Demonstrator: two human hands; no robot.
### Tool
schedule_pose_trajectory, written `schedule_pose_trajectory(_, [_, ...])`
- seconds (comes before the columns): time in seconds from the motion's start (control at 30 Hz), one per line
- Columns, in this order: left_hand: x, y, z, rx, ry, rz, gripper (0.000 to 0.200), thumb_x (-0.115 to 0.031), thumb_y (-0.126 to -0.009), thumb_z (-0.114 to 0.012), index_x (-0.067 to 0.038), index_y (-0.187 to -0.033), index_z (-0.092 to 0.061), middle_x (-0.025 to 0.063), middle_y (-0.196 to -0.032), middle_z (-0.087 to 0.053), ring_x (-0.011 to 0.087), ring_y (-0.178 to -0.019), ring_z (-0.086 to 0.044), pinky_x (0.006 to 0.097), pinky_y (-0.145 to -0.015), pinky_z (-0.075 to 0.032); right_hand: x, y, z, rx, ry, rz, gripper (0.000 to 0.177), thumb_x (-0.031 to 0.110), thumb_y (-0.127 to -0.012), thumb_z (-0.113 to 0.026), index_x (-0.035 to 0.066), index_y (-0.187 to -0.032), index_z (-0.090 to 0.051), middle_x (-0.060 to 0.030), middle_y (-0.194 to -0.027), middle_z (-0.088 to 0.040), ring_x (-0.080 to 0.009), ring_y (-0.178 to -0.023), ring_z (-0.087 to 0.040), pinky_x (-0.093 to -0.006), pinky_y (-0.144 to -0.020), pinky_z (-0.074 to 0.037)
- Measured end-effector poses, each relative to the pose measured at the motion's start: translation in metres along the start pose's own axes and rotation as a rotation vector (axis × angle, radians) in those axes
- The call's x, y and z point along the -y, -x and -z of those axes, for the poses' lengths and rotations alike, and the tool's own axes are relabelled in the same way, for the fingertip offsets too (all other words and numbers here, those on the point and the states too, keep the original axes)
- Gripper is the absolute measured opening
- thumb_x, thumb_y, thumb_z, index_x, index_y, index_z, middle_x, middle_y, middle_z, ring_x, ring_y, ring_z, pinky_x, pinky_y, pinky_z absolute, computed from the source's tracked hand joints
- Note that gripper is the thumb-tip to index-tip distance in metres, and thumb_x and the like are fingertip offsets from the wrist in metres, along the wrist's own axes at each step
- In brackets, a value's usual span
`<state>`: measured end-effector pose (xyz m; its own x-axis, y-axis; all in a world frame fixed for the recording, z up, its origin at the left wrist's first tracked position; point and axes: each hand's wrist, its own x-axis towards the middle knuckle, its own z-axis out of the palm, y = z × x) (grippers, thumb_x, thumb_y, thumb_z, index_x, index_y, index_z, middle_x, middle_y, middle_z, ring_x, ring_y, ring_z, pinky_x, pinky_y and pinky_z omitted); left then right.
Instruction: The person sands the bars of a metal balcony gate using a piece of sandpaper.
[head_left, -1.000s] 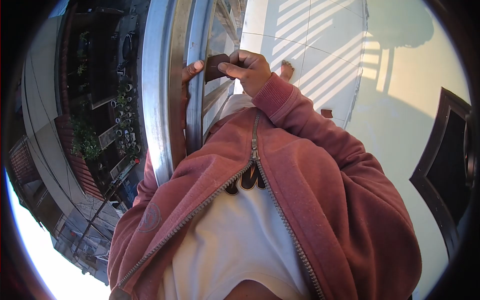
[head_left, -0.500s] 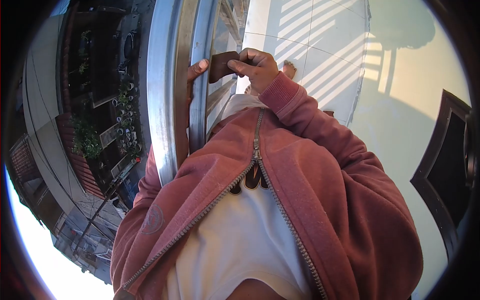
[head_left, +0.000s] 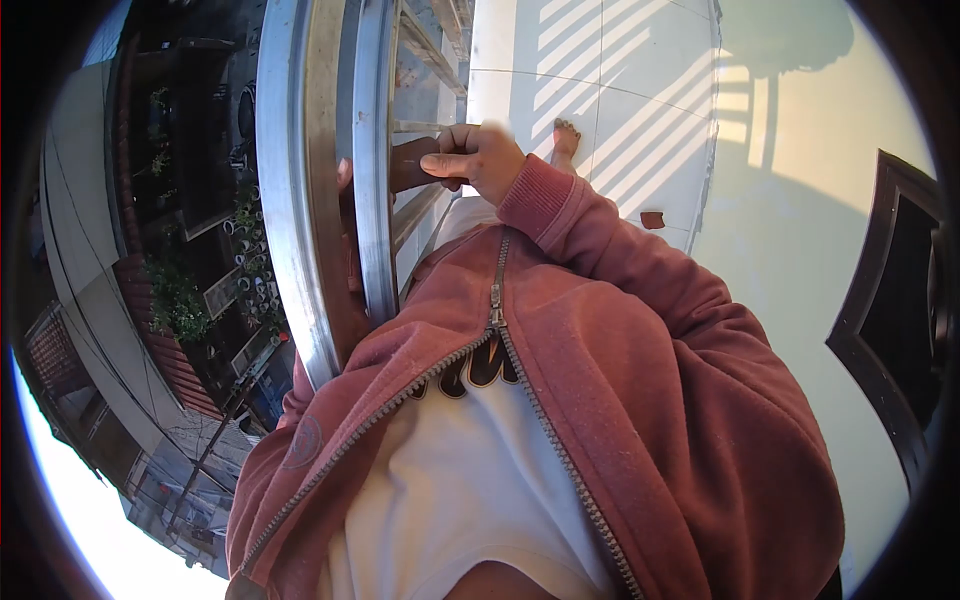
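My right hand (head_left: pixel 478 163) pinches a flat dark brown piece (head_left: pixel 412 165) between thumb and fingers. That piece's left end meets the edge of the inner metal rail (head_left: pixel 374 170). My left hand (head_left: pixel 346 176) shows only as a fingertip and a strip of skin in the gap between the inner rail and the wide outer rail (head_left: pixel 290 180); the rails hide most of it, and what it grips cannot be seen.
Crossbars (head_left: pixel 432 55) join the railing right of the inner rail. A bare foot (head_left: pixel 565 140) and a small reddish-brown piece (head_left: pixel 652 219) are on the tiled floor (head_left: pixel 625 110). A dark-framed panel (head_left: pixel 885 330) stands at right. Potted plants (head_left: pixel 250 240) lie beyond the railing.
The railing and both hands sit farther left in view. My left thumb no longer overlaps the inner rail, and the brown piece now meets it. The small piece on the floor shows more fully.
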<state>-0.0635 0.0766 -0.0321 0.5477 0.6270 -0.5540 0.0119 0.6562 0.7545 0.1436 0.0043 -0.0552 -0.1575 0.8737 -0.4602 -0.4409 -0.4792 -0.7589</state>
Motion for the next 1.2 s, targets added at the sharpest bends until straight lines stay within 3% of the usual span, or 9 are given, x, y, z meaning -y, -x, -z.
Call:
schedule_pose_trajectory(0.1, [0.024, -0.009, 0.042, 0.058, 0.113, 0.005, 0.038, -0.034, -0.085, -0.05, -0.001, -0.102, -0.054, 0.0115, -0.08, -0.06, 0.0187, -0.067, -0.057, 0.0279, -0.061, -0.046, -0.001, -0.006, -0.003, 0.067, -0.429, -0.179, 0.013, 0.016, -0.082, -0.064, 0.004, -0.082, -0.057, -0.0008, -0.076, -0.055, -0.0095, -0.064, -0.05, -0.0247, -0.059, -0.043])
schedule_pose_trajectory(0.17, [0.024, -0.018, 0.048, 0.084, 0.13, 0.004, 0.037, -0.031, -0.085, -0.05, 0.0, -0.105, -0.053, 0.0118, -0.083, -0.06, 0.0187, -0.069, -0.057, 0.0282, -0.062, -0.047, -0.001, -0.01, -0.008, 0.056, -0.433, -0.185, 0.013, 0.017, -0.084, -0.062, 0.005, -0.089, -0.059, -0.0018, -0.083, -0.057, -0.0107, -0.069, -0.052, -0.0258, -0.063, -0.045])
schedule_pose_trajectory(0.23, [0.02, -0.028, 0.045, -0.129, 0.058, -0.111, 0.034, -0.029, -0.086, -0.049, 0.0, -0.104, -0.053, 0.0108, -0.085, -0.06, 0.0186, -0.071, -0.057, 0.029, -0.063, -0.047, 0.006, -0.012, -0.013, -0.039, -0.317, -0.131, 0.015, 0.016, -0.084, -0.061, 0.004, -0.093, -0.06, -0.0032, -0.085, -0.06, -0.0105, -0.071, -0.053, -0.0257, -0.064, -0.044])
schedule_pose_trajectory(0.37, [0.007, -0.03, 0.016, 0.052, 0.073, -0.015, 0.03, -0.024, -0.087, -0.048, 0.0, -0.103, -0.054, 0.0088, -0.087, -0.06, 0.0174, -0.078, -0.059, 0.0316, -0.066, -0.05, -0.009, -0.012, 0.002, -0.058, -0.308, 0.086, 0.021, 0.015, -0.085, -0.06, 0.0, -0.099, -0.06, -0.0046, -0.086, -0.062, -0.0099, -0.074, -0.053, -0.0241, -0.07, -0.045])
schedule_pose_trajectory(0.43, [-0.003, -0.016, -0.024, -0.163, 0.059, -0.047, 0.023, -0.018, -0.084, -0.054, 0.001, -0.095, -0.059, 0.0082, -0.079, -0.061, 0.0174, -0.068, -0.06, 0.0326, -0.061, -0.05, -0.011, -0.012, 0.002, -0.058, -0.344, 0.09, 0.021, 0.015, -0.084, -0.061, -0.001, -0.097, -0.061, -0.0047, -0.085, -0.062, -0.0101, -0.072, -0.054, -0.0238, -0.069, -0.045])
schedule_pose_trajectory(0.53, [0.002, -0.016, -0.008, -0.144, 0.003, -0.077, 0.021, -0.016, -0.082, -0.056, 0.001, -0.092, -0.06, 0.0081, -0.076, -0.061, 0.0176, -0.066, -0.059, 0.0324, -0.059, -0.05, 0.006, -0.009, -0.028, -0.095, -0.234, -0.028, 0.014, 0.012, -0.083, -0.061, 0.0, -0.091, -0.06, -0.0033, -0.079, -0.06, -0.0103, -0.064, -0.052, -0.0253, -0.062, -0.044])
schedule_pose_trajectory(0.73, [-0.003, -0.029, 0.072, -0.227, -0.111, -0.125, 0.018, -0.014, -0.079, -0.059, 0.002, -0.088, -0.061, 0.0079, -0.071, -0.061, 0.018, -0.06, -0.059, 0.0319, -0.055, -0.049, -0.011, -0.002, 0.046, -0.348, -0.497, 0.017, 0.012, 0.015, -0.086, -0.057, 0.002, -0.087, -0.058, -0.0006, -0.07, -0.052, -0.0115, -0.062, -0.049, -0.0262, -0.062, -0.044])
schedule_pose_trajectory(1.1, [0.03, -0.052, 0.115, -0.518, -0.779, 0.013, 0.011, -0.007, -0.072, -0.066, 0.003, -0.077, -0.064, 0.0074, -0.06, -0.06, 0.0184, -0.046, -0.056, 0.0305, -0.046, -0.048, -0.017, 0.017, 0.059, -0.366, -0.266, -0.108, 0.012, 0.016, -0.085, -0.058, 0.005, -0.089, -0.06, 0.0007, -0.071, -0.054, -0.0092, -0.063, -0.05, -0.0232, -0.062, -0.044])
schedule_pose_trajectory(1.2, [0.054, -0.081, 0.151, -0.597, -1.234, -0.099, 0.02, -0.012, -0.076, -0.062, 0.006, -0.085, -0.063, 0.0102, -0.067, -0.062, 0.0197, -0.055, -0.06, 0.0316, -0.049, -0.05, -0.02, 0.02, 0.063, -0.363, -0.229, -0.106, 0.015, 0.018, -0.086, -0.058, 0.004, -0.09, -0.06, 0.0002, -0.074, -0.056, -0.0085, -0.064, -0.051, -0.0232, -0.062, -0.045])
